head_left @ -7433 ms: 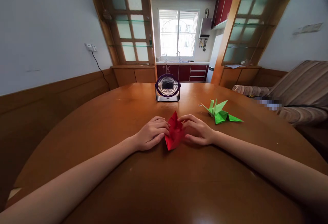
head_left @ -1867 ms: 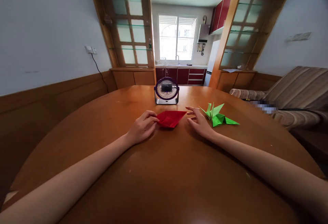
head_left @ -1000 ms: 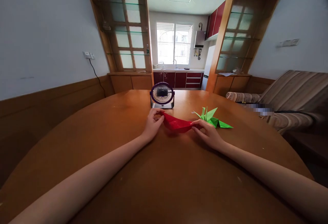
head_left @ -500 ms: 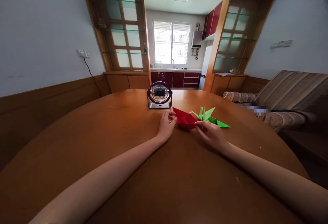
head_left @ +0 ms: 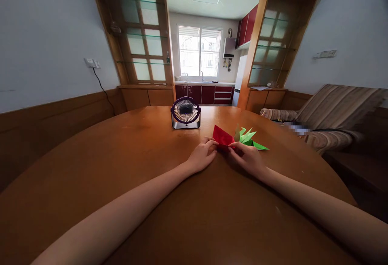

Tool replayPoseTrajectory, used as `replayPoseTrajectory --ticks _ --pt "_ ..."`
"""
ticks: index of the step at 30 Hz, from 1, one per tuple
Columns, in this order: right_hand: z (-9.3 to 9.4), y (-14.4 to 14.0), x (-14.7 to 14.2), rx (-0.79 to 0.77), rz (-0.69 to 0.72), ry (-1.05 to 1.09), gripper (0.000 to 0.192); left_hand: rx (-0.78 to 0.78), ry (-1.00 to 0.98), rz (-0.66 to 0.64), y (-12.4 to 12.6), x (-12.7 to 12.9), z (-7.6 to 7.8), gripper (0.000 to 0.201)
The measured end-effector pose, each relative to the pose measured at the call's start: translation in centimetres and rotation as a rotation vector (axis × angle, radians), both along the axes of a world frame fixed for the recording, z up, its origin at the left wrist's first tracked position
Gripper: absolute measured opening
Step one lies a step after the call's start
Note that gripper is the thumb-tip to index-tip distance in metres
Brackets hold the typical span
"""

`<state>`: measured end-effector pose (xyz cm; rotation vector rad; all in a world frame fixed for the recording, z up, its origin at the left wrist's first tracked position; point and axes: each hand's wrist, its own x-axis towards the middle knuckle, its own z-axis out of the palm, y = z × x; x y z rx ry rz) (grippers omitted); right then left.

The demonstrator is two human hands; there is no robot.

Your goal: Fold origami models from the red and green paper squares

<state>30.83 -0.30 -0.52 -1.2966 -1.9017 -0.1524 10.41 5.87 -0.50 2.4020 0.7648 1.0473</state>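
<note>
A folded sheet of red origami paper [head_left: 223, 136] is held just over the wooden table [head_left: 169, 200], one corner pointing up and away from me. My left hand [head_left: 203, 154] pinches its lower left edge between thumb and fingers. At the lower right edge, my right hand [head_left: 249, 158] has thumb and fingertips closed on the same paper. Right behind my right hand sit folded green paper pieces, among them a light green origami crane [head_left: 247, 135] and a darker green pointed piece [head_left: 260, 146]; my hand hides part of them.
A small purple desk fan [head_left: 186, 111] stands on the table beyond my left hand. To the right of the table is a striped armchair [head_left: 342, 107]. A wall socket [head_left: 91, 62] with a black cord is at the left.
My left hand has come to the right, nearer my right hand. The red paper, longer and flatter before, now has its corner raised. The whole view has shifted slightly.
</note>
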Motion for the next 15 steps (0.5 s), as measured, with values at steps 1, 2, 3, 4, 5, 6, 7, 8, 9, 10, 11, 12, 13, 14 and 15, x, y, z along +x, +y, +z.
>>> replayPoseTrajectory --ticks 1,2,3,4,5,6,7,8,9,10,11,12,13,14,15 --pt "-0.01 0.02 0.00 -0.007 0.009 -0.005 0.018 -0.002 0.003 0.002 0.01 -0.01 0.04 0.030" --pt "-0.03 0.03 0.01 -0.016 0.020 -0.009 0.019 -0.004 0.007 0.001 0.03 -0.02 0.07 0.031" --pt "-0.03 0.05 0.02 -0.024 0.029 -0.012 0.019 -0.006 0.012 0.000 0.04 -0.02 0.09 0.033" --pt "-0.04 0.06 0.04 -0.031 0.039 -0.014 0.019 -0.008 0.018 -0.001 0.05 -0.01 0.11 0.034" --pt "-0.04 0.07 0.06 -0.038 0.047 -0.014 0.019 -0.010 0.022 -0.001 0.04 0.00 0.12 0.036" --pt "-0.04 0.07 0.08 -0.042 0.054 -0.012 0.020 -0.012 0.025 0.000 0.03 0.01 0.13 0.037" --pt "-0.04 0.07 0.09 -0.045 0.060 -0.009 0.020 -0.013 0.026 0.000 0.00 0.02 0.15 0.037" --pt "-0.05 0.07 0.10 -0.050 0.065 -0.006 0.020 -0.013 0.023 0.001 -0.02 0.04 0.16 0.037" --pt "-0.06 0.06 0.10 -0.054 0.071 -0.002 0.020 -0.013 0.019 0.002 -0.04 0.05 0.16 0.037" --pt "-0.06 0.03 0.09 -0.055 0.074 0.003 0.020 -0.014 0.014 0.003 -0.04 0.06 0.16 0.036" --pt "-0.04 -0.01 0.06 -0.057 0.077 0.009 0.021 -0.016 0.008 0.005 -0.04 0.08 0.15 0.035" --pt "0.00 -0.07 0.03 -0.055 0.081 0.017 0.022 -0.018 0.001 0.008 -0.02 0.09 0.13 0.033" --pt "0.08 -0.14 -0.01 -0.049 0.085 0.029 0.023 -0.021 -0.006 0.012 0.02 0.11 0.10 0.032" --pt "0.21 -0.23 -0.03 -0.039 0.088 0.048 0.024 -0.022 -0.013 0.016 0.06 0.12 0.08 0.031" --pt "0.37 -0.33 -0.01 -0.028 0.083 0.074 0.025 -0.021 -0.020 0.020 0.11 0.14 0.05 0.030"
